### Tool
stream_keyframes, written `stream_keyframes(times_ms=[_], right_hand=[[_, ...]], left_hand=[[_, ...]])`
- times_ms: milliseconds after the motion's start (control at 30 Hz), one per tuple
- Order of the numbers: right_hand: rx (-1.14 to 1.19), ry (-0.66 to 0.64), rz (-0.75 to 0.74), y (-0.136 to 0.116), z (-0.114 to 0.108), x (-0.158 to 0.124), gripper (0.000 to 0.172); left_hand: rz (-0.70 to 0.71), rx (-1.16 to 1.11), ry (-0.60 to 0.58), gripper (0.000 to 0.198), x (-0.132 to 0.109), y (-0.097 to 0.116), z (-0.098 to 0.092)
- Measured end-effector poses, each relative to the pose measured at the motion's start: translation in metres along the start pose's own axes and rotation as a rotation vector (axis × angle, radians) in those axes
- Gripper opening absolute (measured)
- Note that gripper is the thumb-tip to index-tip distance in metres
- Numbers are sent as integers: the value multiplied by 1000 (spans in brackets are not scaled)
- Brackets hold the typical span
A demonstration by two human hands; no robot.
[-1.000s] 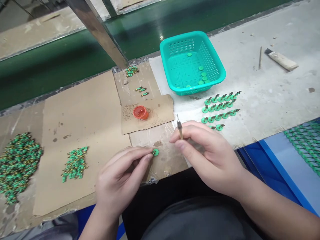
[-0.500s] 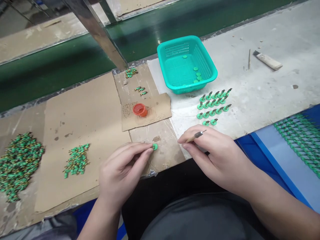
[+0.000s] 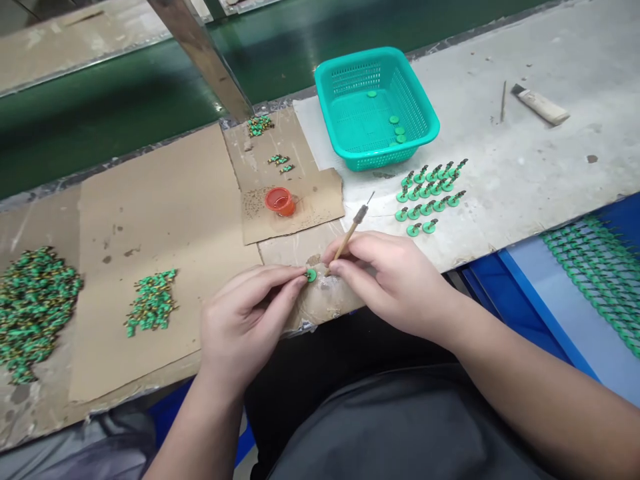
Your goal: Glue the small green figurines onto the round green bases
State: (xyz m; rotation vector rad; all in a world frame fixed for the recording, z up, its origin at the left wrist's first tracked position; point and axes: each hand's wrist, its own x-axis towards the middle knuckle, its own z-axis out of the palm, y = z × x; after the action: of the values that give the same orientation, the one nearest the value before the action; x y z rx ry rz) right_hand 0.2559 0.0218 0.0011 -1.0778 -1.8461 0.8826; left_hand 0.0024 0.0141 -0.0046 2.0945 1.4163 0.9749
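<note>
My left hand (image 3: pixel 247 319) pinches a small green disc (image 3: pixel 311 275) between thumb and forefinger over the cardboard at the table's front edge. My right hand (image 3: pixel 390 280) is closed around a thin wooden-handled tool (image 3: pixel 351 229), whose metal tip points up and away toward the basket. The right fingertips sit right beside the green disc, almost touching it. A small orange cup (image 3: pixel 279 200) stands on a cardboard scrap just beyond the hands.
A teal basket (image 3: pixel 417 110) with a few green discs stands at the back. Rows of green parts (image 3: pixel 430 193) lie in front of it. Two heaps of green pieces (image 3: pixel 150 301) (image 3: pixel 33 310) lie left on cardboard. A tube (image 3: pixel 541 105) lies far right. Blue tray (image 3: pixel 595 280) at right.
My right hand has moved left to meet the left hand at the green disc, and the tool now points up and away. The left hand has kept its pinch.
</note>
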Motion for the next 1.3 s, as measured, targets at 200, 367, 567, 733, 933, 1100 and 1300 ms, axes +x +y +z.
stream_keyframes(times_ms=[200,367,567,733,933,1100,1300], right_hand=[[16,-25,64,-1,1,3,16],[-1,-22,18,-2,2,9,19],[43,42,-67,7,15,16,21],[67,56,-47,10,19,18,23],[24,50,-119,13,20,20,25],[28,32,-184,13,20,20,22],[37,16,-193,13,21,21,21]], left_hand=[[13,-3,-1,9,-1,0,0],[24,-3,-10,9,-2,-1,1],[57,36,11,11,-3,-2,1],[70,53,11,10,-3,-3,1],[51,52,15,10,-3,-3,0],[39,48,9,10,-3,-2,0],[53,49,14,11,-2,1,0]])
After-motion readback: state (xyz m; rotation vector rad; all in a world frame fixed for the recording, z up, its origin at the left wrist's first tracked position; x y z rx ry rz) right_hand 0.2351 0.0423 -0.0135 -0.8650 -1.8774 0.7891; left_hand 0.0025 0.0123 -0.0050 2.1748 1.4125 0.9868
